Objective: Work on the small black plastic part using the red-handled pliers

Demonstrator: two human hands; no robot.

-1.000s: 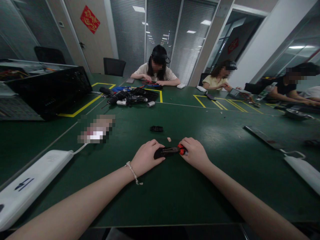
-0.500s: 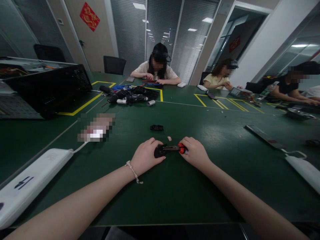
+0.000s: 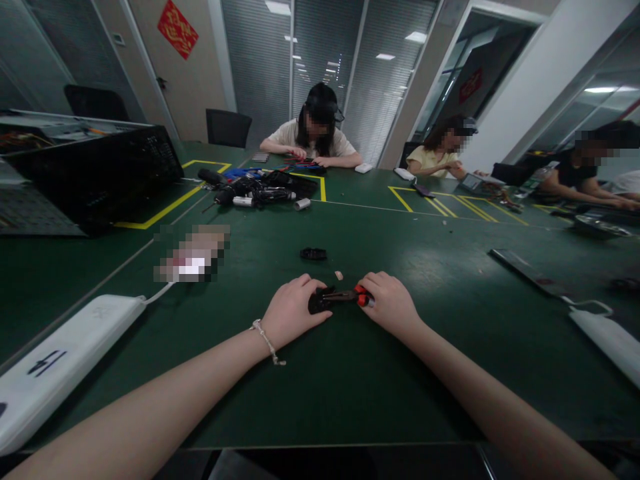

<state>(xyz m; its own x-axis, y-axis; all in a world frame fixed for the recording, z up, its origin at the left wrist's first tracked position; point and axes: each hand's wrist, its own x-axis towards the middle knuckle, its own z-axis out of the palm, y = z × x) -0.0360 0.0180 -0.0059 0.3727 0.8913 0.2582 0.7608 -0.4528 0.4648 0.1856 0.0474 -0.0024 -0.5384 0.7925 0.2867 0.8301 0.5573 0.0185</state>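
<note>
My left hand point(image 3: 295, 310) is closed around a small black plastic part point(image 3: 319, 301), its thumb along the near side. In my right hand point(image 3: 390, 303) are needle-nose pliers point(image 3: 340, 295) with red handles, mostly covered by the fingers. The pliers' jaws point left and reach the black part; whether they grip it I cannot tell. Just beyond the hands lies a small pale pinkish piece point(image 3: 339, 275). Farther off on the green table point(image 3: 320, 393) is another black plastic piece point(image 3: 313, 254), lying flat.
A white power bank point(image 3: 75, 360) with a cable lies at the left. Behind it stands a black computer case point(image 3: 100, 180). A pile of black tools and cables point(image 3: 265, 189) sits ahead. At the right are a dark flat device point(image 3: 523, 270) and a white block point(image 3: 607, 343). Several people work across the table.
Both hands keep their hold on the black part and the pliers. The pliers' handles have shifted very slightly left; little else differs.
</note>
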